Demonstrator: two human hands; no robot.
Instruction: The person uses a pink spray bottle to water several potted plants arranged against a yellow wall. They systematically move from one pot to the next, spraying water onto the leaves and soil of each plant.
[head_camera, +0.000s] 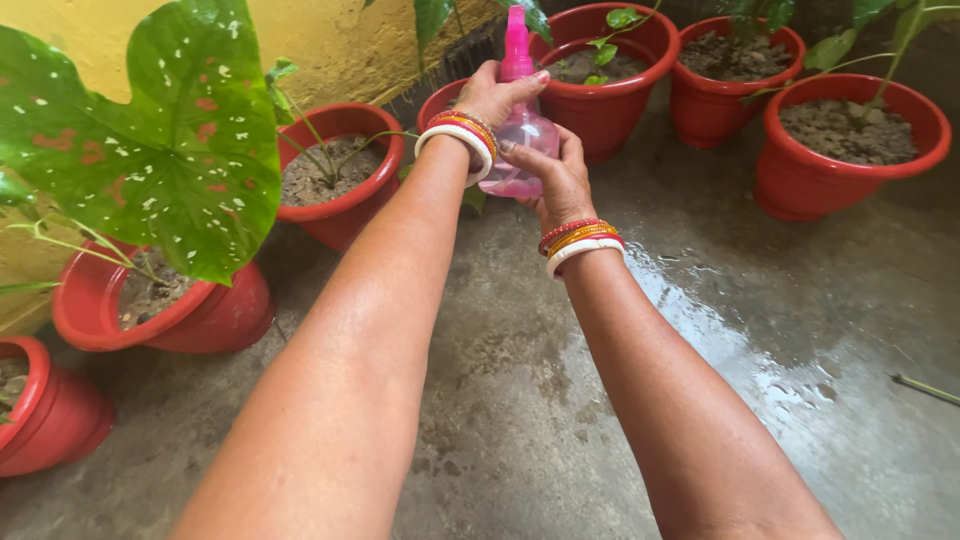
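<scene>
Nearest, the right hand (562, 180) cups the belly of a pink spray bottle (522, 135), fingers wrapped on it. Just above, the left hand (492, 95) grips its neck below the pink nozzle. Beyond stand 3 red pots (848, 180) on wet concrete floor (720, 330).

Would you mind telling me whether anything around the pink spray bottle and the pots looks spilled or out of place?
Yes: a wet, shiny patch of water spreads over the concrete floor right of the arms. Both hands, the left hand and right hand, hold the pink spray bottle upright. The red pots stand upright.
</scene>
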